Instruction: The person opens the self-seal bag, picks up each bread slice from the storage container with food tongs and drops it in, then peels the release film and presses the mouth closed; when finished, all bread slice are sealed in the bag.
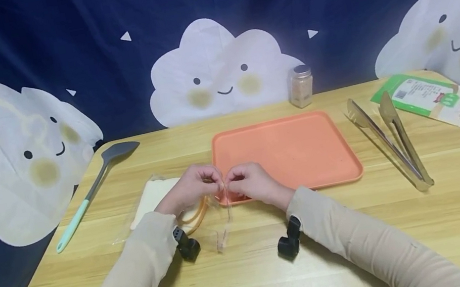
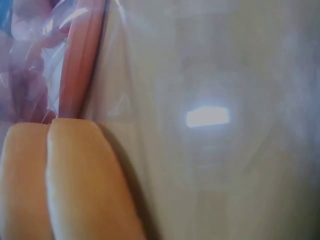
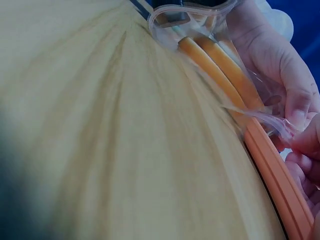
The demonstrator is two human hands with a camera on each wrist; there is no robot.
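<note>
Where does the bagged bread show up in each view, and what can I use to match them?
Head: bread left of centre, partly covered by the left hand.
Left wrist: bread in the lower left corner, crusts showing.
Right wrist: bread in the upper right, crusts showing.
Shared landmark: the orange tray, also seen in both wrist views.

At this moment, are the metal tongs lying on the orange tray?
No, the metal tongs lie on the table, right of the tray.
</note>
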